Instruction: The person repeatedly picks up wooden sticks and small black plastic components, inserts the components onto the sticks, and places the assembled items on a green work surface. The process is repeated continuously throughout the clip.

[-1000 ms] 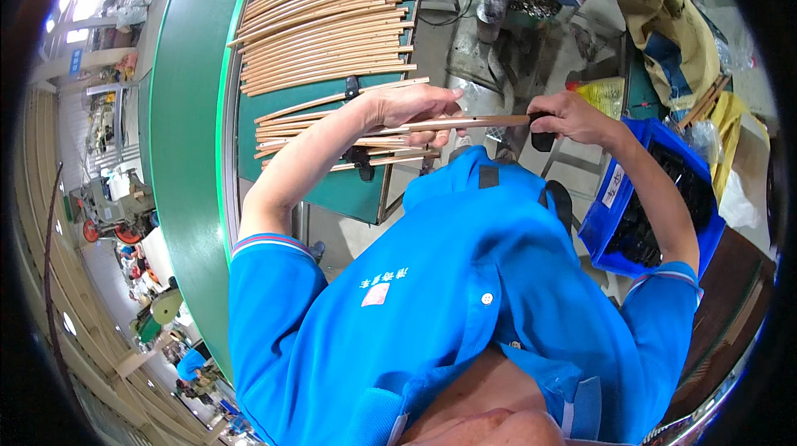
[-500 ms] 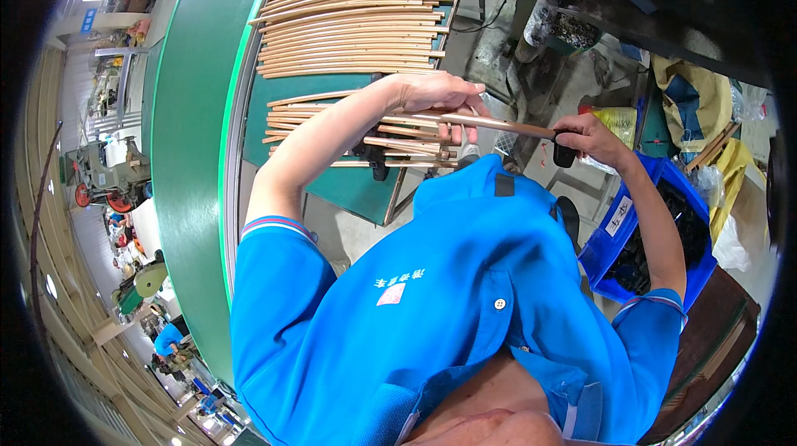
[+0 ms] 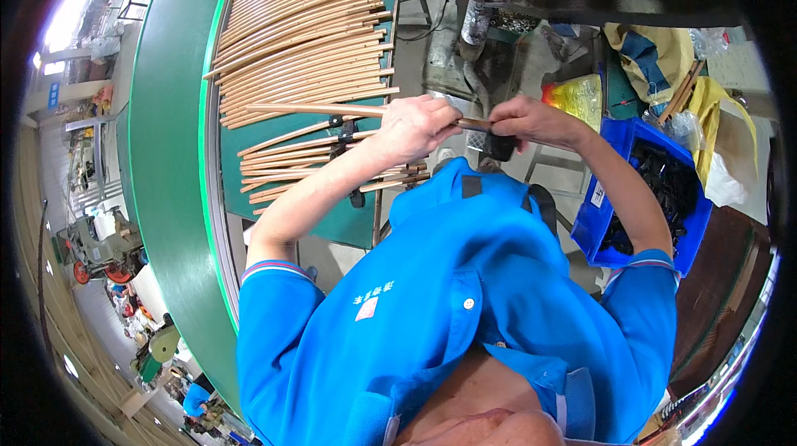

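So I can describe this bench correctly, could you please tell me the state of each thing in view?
Left hand: closed around the rod.
Right hand: closed on the black piece.
Rod: held up.
Black piece: at the rod's right end; fit unclear.
Upper rods: laid side by side.
Lower rods: lying at slight angles.
Table: partly covered.
Blue bin: open, holding black parts.
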`<state>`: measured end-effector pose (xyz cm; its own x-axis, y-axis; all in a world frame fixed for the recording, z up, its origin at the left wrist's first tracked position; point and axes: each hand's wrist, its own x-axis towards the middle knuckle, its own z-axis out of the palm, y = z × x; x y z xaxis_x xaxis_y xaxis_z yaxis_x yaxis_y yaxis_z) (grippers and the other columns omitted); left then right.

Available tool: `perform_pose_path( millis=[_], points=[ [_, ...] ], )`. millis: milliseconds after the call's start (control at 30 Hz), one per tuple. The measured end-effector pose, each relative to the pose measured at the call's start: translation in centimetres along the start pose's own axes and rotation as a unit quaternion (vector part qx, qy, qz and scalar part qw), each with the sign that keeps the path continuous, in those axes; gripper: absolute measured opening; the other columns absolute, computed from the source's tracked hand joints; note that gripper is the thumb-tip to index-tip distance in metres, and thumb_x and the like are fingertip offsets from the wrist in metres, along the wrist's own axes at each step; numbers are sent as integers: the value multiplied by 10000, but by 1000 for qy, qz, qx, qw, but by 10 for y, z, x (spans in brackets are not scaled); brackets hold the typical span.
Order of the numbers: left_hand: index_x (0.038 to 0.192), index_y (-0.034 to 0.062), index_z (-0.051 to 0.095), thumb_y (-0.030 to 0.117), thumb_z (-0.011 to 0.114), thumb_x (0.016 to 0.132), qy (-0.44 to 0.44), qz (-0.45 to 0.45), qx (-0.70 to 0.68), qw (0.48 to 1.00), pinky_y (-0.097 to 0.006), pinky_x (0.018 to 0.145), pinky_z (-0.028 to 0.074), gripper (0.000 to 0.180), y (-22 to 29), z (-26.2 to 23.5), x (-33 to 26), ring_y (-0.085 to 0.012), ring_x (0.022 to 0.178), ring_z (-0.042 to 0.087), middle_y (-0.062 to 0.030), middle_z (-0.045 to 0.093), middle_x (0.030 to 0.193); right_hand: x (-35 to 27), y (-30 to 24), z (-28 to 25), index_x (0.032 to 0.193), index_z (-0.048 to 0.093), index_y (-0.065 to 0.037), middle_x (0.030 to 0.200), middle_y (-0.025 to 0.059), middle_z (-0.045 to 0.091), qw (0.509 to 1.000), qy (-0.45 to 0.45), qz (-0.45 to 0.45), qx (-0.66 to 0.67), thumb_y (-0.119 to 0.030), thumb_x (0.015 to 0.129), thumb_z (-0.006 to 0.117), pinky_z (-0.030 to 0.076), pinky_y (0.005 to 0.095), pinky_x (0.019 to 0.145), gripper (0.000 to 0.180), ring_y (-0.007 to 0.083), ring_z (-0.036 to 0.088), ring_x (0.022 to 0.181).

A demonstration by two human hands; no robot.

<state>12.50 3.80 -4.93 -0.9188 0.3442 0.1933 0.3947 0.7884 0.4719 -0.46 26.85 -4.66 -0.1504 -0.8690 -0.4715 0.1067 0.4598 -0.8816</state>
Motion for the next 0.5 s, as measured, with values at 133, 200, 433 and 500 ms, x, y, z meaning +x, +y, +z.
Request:
perform_pose_path(
  millis=[133,200,433,500],
  points=[
    [881,85,632,190,729,764,46,42,38,997,-367,587,470,185,12,-1,8,-248,686,591,-57,568,746,23,-4,9,959,654,1,684,4,587,999,-6,-50,6,-265,909,607,455,212,477,275,59,556,532],
    [892,80,625,188,733,756,52,41,58,996,-367,605,473,204,9,-3,6,-251,702,596,-62,575,761,27,-5,8,1052,604,-2,709,17,602,999,2,-49,15,-220,899,634,453,206,487,268,59,561,545],
    [1051,112,622,239,675,814,-13,25,92,995,-361,583,489,274,12,-26,20,-223,733,601,-43,555,801,18,-23,6,1147,515,-22,775,110,632,984,102,-106,-104,-297,804,712,497,339,616,481,222,633,670],
    [1081,155,631,264,685,799,33,27,132,990,-338,567,490,307,6,-34,21,-198,727,597,-21,542,800,-3,-43,-5,1171,493,-38,876,160,651,924,167,-81,-334,-389,764,731,486,436,762,587,349,640,870]
  ],
)
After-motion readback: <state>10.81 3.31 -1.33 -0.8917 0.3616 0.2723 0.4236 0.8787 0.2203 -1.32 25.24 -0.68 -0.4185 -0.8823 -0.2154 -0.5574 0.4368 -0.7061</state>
